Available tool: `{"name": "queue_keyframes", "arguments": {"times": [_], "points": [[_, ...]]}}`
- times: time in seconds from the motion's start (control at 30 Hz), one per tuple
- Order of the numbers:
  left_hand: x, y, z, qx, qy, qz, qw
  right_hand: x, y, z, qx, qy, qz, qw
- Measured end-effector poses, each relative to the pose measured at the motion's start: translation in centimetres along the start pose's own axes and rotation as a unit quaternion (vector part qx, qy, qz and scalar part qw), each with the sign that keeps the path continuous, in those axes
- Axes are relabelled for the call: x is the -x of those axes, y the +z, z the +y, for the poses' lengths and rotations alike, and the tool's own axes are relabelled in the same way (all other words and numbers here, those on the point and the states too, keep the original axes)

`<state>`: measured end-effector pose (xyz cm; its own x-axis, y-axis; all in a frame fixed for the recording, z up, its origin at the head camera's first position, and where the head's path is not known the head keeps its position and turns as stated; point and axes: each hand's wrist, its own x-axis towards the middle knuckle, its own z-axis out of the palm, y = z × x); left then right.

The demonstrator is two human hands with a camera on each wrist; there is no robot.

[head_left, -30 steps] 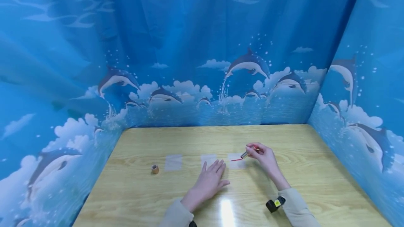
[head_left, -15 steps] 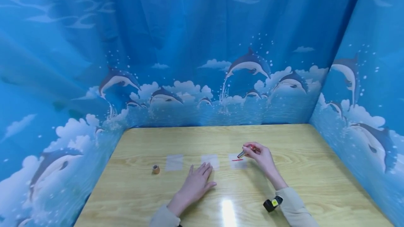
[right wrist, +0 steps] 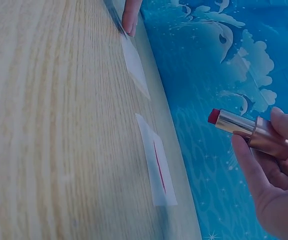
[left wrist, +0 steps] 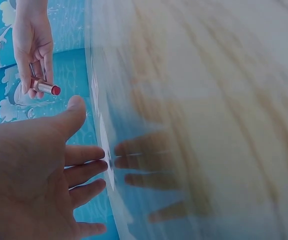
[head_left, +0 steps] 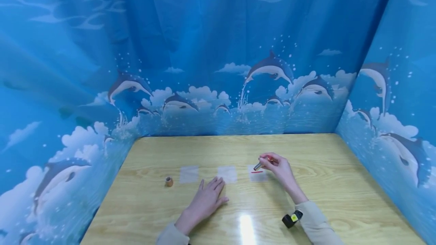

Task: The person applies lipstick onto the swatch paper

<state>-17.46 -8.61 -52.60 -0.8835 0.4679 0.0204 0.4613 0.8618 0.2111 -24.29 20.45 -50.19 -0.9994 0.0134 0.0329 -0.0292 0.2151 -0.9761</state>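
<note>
My right hand (head_left: 281, 171) pinches a lipstick (right wrist: 236, 122) in a metallic copper-gold tube, its red tip bare. Below the tip lies a white paper square (head_left: 256, 178) bearing a thin red line (right wrist: 159, 162); the right wrist view shows the lipstick raised off it. My left hand (head_left: 204, 201) has its fingers straight and spread, fingertips at the lower left edge of the middle paper square (head_left: 229, 172). In the left wrist view that hand (left wrist: 39, 170) holds nothing, and its fingers are mirrored in the glossy tabletop.
A third white square (head_left: 189, 174) lies left of the middle one. Farther left stands a small copper cap (head_left: 169, 182), its hollow end up. The wood-grain table (head_left: 150, 214) meets a blue dolphin-print curtain (head_left: 190, 124) at the back and sides.
My left hand has slid left, off most of the middle square. My right hand, with the lipstick, has shifted slightly left, and the tip has lifted a little over the red line.
</note>
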Motion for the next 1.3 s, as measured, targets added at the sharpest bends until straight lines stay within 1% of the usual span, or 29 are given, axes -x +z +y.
{"name": "queue_keyframes", "arguments": {"times": [0.17, 0.4, 0.63, 0.9, 1.13, 1.3], "points": [[0.2, -0.1, -0.2, -0.014, -0.005, 0.004, 0.9999, -0.2, 0.6, 0.0, 0.008, -0.006, -0.003, 1.0], [0.4, -0.3, -0.2, -0.025, -0.004, -0.002, 0.9997, -0.6, 1.4, -0.4, 0.018, -0.009, -0.007, 1.0], [0.2, -0.4, -0.2, -0.019, 0.003, -0.003, 0.9998, -0.8, 2.3, -0.9, 0.007, -0.01, -0.017, 1.0], [0.0, -0.3, -0.3, -0.012, 0.002, 0.0, 0.9999, -1.4, 3.4, -1.3, -0.001, -0.028, -0.038, 0.999], [0.0, -0.1, -0.1, -0.007, 0.0, 0.009, 0.9999, -1.9, 4.6, -1.6, 0.018, -0.039, -0.054, 0.998], [-0.1, 0.0, 0.0, -0.004, -0.008, 0.006, 0.9999, -2.2, 5.5, -1.8, 0.021, -0.043, -0.064, 0.997]]}}
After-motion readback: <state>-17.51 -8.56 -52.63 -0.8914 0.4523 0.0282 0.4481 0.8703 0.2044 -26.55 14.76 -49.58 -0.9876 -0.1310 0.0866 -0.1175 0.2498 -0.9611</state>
